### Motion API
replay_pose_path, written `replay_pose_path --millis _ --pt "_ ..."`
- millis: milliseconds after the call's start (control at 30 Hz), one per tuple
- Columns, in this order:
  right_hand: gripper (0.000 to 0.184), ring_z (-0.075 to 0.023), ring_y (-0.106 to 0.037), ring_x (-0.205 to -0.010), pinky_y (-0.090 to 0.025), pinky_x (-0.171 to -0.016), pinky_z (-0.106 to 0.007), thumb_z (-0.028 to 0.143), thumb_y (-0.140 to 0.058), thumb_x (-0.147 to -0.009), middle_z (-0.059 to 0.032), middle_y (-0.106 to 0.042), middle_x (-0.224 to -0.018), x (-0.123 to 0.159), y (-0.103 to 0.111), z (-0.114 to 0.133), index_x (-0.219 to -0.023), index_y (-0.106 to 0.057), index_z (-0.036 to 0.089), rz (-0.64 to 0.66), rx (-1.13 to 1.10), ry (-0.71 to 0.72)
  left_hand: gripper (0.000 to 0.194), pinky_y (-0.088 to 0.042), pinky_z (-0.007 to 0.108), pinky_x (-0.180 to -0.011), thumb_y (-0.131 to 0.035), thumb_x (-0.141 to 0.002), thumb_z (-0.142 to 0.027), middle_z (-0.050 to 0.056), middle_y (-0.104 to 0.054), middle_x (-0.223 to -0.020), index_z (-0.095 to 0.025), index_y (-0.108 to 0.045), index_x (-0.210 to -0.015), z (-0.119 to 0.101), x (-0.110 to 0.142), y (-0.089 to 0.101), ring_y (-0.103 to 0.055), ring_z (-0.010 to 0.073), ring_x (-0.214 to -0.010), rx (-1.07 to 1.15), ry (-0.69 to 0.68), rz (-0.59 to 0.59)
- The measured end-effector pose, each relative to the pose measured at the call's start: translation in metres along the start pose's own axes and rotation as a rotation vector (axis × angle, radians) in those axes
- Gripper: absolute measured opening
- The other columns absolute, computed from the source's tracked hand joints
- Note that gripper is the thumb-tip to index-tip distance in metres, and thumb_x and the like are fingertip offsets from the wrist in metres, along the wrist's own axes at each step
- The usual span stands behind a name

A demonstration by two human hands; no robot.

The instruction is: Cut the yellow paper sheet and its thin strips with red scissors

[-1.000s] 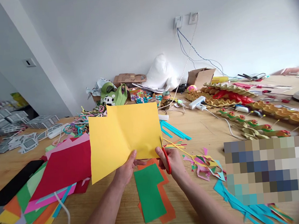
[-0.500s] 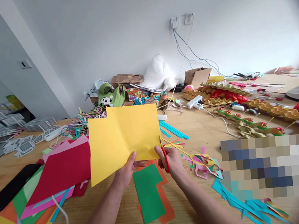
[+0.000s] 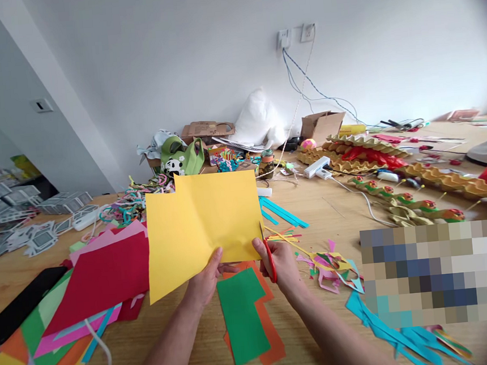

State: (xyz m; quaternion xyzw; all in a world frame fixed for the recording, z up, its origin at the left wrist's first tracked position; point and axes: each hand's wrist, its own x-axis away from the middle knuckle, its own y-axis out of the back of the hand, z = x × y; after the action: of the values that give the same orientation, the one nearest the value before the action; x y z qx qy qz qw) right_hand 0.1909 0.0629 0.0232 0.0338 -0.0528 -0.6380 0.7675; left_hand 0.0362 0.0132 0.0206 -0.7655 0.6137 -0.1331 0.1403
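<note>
Shift since a second ago: the view has been swung slightly, so the desk (image 3: 207, 350) and its clutter appear a little further left; the yellow sheet (image 3: 204, 220) is held in almost the same spot.
Sheet position: it is held up, tilted, above the desk, in front of both hands.
Left hand (image 3: 206, 271): the lower edge is pinched, thumb pressed on the near face, fingers tucked behind and partly hidden; the forearm is slanted in from below.
Right hand (image 3: 282, 261): the fingers are closed around red-handled scissors (image 3: 271, 262), the thumb set near the sheet's lower right corner.
Blades: pointed upward at the right edge; whether they are parted cannot be told.
Sheet look: plain yellow, stepped at the upper left, slanted along the lower left, softly creased down the middle.
Below: a green piece (image 3: 243, 319) is laid over orange paper (image 3: 275, 344).
Left side: a dark red sheet (image 3: 102, 274) is stacked on other coloured paper.
Right side: paper scraps (image 3: 329, 280) are strewn.
</note>
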Motion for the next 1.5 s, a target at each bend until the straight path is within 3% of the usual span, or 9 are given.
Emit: replay_pose_path --millis 1133,1333,1500 --pt "0.052 -0.0085 -0.042 -0.028 -0.028 -0.03 -0.018 0.063 -0.057 -0.071 -0.0004 -0.049 -0.034 -0.0013 0.0021 0.0025 -0.049 -0.044 0.017 0.03 0.059 -0.012 0.044 -0.057 0.03 -0.063 -0.065 -0.075 -0.036 0.014 -0.066 -0.112 -0.011 -0.062 -0.111 0.0014 -0.0015 0.0032 -0.069 0.0231 -0.078 0.001 0.011 0.014" --pt "0.049 -0.0107 -0.049 -0.034 -0.035 -0.032 -0.019 0.059 -0.062 -0.068 0.0039 -0.043 -0.04 -0.004 0.0042 0.0045 -0.052 -0.044 0.017 0.01 -0.016 -0.043 0.056 -0.057 0.03 -0.059 -0.066 -0.074 -0.036 0.014 -0.061 -0.12 -0.015 -0.053 -0.125 0.0036 -0.0013 0.0039 -0.069 0.0232 -0.08 0.002 -0.001 0.03" --pt "0.049 -0.0091 -0.045 -0.034 -0.035 -0.032 -0.019 0.059 -0.061 -0.07 0.0028 -0.045 -0.041 -0.0058 0.0069 0.0011 -0.052 -0.046 0.016 0.018 -0.024 0.001 0.055 -0.056 0.029 -0.059 -0.066 -0.074 -0.037 0.014 -0.064 -0.116 -0.013 -0.055 -0.122 0.0076 -0.0025 0.0045 -0.069 0.0217 -0.076 -0.005 0.04 0.034"
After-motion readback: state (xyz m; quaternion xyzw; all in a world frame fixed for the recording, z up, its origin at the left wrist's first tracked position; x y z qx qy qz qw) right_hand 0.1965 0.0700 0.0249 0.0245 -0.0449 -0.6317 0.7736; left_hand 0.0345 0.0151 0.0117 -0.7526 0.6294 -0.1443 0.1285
